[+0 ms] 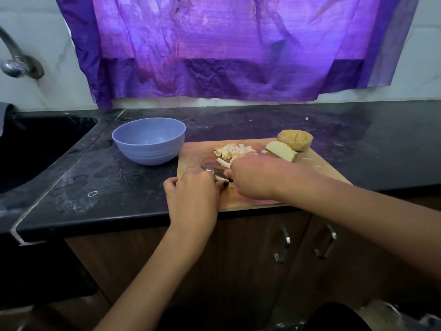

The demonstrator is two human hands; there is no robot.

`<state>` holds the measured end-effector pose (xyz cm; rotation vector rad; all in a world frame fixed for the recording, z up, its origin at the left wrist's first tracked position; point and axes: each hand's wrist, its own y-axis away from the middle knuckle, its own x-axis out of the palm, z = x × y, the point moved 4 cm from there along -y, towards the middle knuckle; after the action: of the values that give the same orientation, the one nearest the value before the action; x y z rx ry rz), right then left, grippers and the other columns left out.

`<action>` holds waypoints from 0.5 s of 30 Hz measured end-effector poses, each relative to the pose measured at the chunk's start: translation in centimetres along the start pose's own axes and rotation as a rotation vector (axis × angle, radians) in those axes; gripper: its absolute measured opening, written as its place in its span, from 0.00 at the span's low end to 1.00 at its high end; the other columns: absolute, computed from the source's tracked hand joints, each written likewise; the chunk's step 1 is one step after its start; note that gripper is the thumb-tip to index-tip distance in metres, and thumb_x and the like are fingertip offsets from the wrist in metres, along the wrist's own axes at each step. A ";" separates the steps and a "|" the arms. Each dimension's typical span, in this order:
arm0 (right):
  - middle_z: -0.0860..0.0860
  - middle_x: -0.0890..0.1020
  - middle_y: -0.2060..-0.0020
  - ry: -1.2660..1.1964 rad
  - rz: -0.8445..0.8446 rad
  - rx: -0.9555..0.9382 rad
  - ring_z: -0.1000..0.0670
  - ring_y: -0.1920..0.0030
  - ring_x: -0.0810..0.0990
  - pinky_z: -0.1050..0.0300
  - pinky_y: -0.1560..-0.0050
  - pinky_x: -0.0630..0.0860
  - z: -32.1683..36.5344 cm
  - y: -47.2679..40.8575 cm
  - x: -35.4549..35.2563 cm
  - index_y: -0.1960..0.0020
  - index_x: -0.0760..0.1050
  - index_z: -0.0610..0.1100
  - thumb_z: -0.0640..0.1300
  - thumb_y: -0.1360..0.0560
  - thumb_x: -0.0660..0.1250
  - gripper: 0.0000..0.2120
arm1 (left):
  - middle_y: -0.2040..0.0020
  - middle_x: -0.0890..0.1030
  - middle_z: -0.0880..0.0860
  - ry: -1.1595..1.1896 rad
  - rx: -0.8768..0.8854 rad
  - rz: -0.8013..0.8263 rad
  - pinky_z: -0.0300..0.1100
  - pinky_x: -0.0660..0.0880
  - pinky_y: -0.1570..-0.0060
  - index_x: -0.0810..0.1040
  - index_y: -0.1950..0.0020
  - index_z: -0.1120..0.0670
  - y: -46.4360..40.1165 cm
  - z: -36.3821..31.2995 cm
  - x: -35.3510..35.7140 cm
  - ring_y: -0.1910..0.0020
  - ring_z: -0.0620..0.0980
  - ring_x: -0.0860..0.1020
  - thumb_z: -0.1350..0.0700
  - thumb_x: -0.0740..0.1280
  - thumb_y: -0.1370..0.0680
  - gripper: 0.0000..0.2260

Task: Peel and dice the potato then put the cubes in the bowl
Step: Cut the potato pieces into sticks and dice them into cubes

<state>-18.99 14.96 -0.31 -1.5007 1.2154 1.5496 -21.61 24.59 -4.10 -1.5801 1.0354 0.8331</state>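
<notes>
A wooden cutting board [317, 170] lies on the black counter. My right hand [255, 175] grips a knife [211, 170] whose blade points left across the board. My left hand [193, 189] curls over a potato piece [220, 178] beside the blade; most of that piece is hidden. A pile of potato cubes [232, 150] sits at the board's far side, with a loose strip [223, 162] near it. A cut potato half [281, 151] and an unpeeled potato [296, 139] rest at the far right. The blue bowl [149, 140] stands left of the board and looks empty.
A black sink [35, 144] with a chrome tap [16, 60] lies to the left. A purple cloth [226, 48] hangs on the wall behind the counter. Cabinet doors with metal handles [282, 247] are below the counter edge.
</notes>
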 end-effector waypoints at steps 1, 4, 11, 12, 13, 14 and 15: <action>0.50 0.65 0.67 -0.002 -0.003 0.013 0.53 0.68 0.66 0.61 0.72 0.61 0.1 0.2 0.0 0.36 0.72 0.42 0.42 0.18 0.55 0.13 | 0.54 0.78 0.47 -0.048 0.019 0.014 0.47 0.63 0.41 0.78 0.50 0.49 -0.1 -0.3 -0.1 0.53 0.48 0.75 0.46 0.59 0.18 0.11; 0.49 0.65 0.66 0.027 0.010 0.021 0.51 0.65 0.69 0.58 0.63 0.67 0.6 0.4 -0.3 0.36 0.72 0.42 0.39 0.19 0.56 0.14 | 0.51 0.78 0.49 -0.124 0.071 0.081 0.49 0.61 0.37 0.73 0.55 0.48 -0.4 -1.1 -0.4 0.49 0.50 0.75 0.55 0.59 0.18 0.06; 0.49 0.66 0.65 0.113 0.055 -0.022 0.50 0.63 0.69 0.56 0.57 0.68 -0.2 0.9 -0.4 0.32 0.70 0.43 0.40 0.19 0.56 0.16 | 0.58 0.67 0.50 -0.088 0.058 0.257 0.52 0.69 0.46 0.76 0.43 0.53 -1.6 -1.1 -0.3 0.54 0.52 0.70 0.52 0.60 0.18 0.09; 0.49 0.66 0.65 0.115 0.062 -0.027 0.49 0.62 0.71 0.55 0.55 0.69 -0.3 1.4 -0.4 0.32 0.70 0.43 0.40 0.19 0.56 0.16 | 0.59 0.65 0.49 -0.051 0.046 0.272 0.52 0.70 0.48 0.76 0.43 0.53 -1.8 -0.9 -0.4 0.56 0.51 0.68 0.51 0.60 0.18 0.09; 0.49 0.67 0.64 0.109 0.069 -0.024 0.48 0.58 0.72 0.53 0.54 0.70 -0.6 1.8 -0.2 0.33 0.70 0.43 0.41 0.19 0.56 0.16 | 0.60 0.64 0.49 -0.031 0.045 0.275 0.50 0.70 0.50 0.77 0.42 0.53 -1.9 -0.8 -0.5 0.57 0.50 0.66 0.51 0.60 0.18 0.10; 0.48 0.69 0.61 0.094 0.069 -0.018 0.46 0.53 0.74 0.53 0.51 0.71 -1.0 2.4 0.0 0.34 0.70 0.42 0.42 0.19 0.56 0.15 | 0.61 0.64 0.48 -0.029 0.053 0.273 0.49 0.69 0.53 0.77 0.41 0.52 -2.0 -0.7 -0.6 0.58 0.49 0.66 0.52 0.61 0.18 0.09; 0.47 0.72 0.57 0.073 0.052 -0.013 0.45 0.49 0.75 0.52 0.48 0.72 -1.3 3.0 0.2 0.35 0.71 0.42 0.44 0.18 0.56 0.14 | 0.62 0.64 0.48 -0.031 0.065 0.268 0.47 0.68 0.55 0.77 0.41 0.53 -2.1 -0.6 -0.7 0.58 0.49 0.66 0.52 0.61 0.19 0.09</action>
<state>-21.26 12.67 0.12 -1.5575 1.2970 1.5510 -19.91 24.40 -2.55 -1.3877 1.2571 0.9914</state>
